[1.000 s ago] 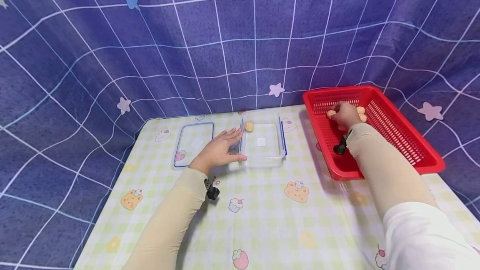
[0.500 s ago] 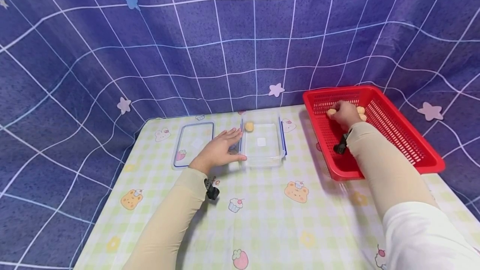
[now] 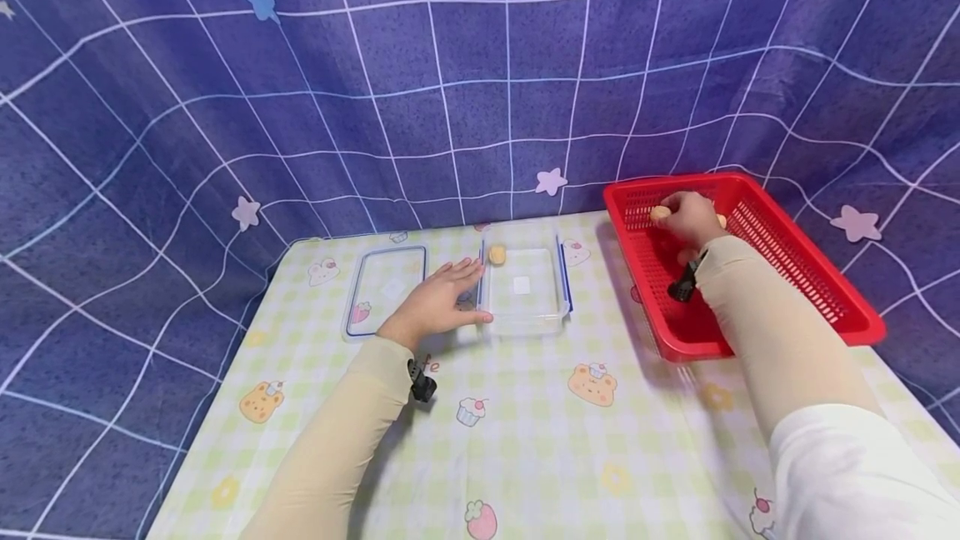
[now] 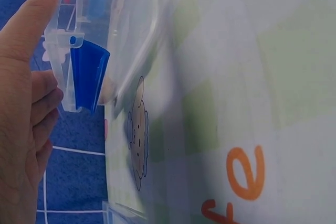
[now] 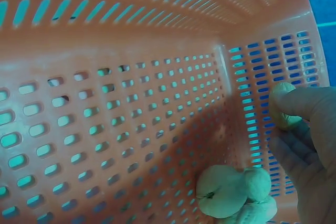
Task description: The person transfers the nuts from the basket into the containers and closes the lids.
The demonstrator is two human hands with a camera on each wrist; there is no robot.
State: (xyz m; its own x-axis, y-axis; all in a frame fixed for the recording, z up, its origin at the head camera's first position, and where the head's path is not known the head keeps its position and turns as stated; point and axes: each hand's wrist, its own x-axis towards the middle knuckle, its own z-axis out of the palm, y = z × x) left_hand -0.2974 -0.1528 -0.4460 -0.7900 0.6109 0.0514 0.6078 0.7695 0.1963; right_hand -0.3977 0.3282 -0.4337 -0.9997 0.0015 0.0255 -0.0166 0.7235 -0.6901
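My right hand (image 3: 693, 219) pinches a pale tan walnut (image 5: 283, 114) between thumb and fingers, inside the far left part of the red basket (image 3: 697, 350). Below it on the basket floor, more walnuts (image 5: 223, 190) lie in a cluster, partly hidden by the hand in the head view. My left hand (image 3: 435, 302) rests with straight, spread fingers against the left side of a clear plastic box (image 3: 525, 325); its thumb (image 4: 31, 14) touches the box near the front corner. One walnut (image 3: 497, 255) sits in the box's far left corner.
A clear lid (image 3: 386, 290) with a blue seal lies on the table left of the box. Blue locking flaps (image 4: 89, 74) hang from the box's sides. A blue curtain (image 3: 465, 90) stands behind the table's far edge.
My right hand has lifted slightly up and away from the basket floor, bringing the walnut with it. The left hand stays where it was on the box.
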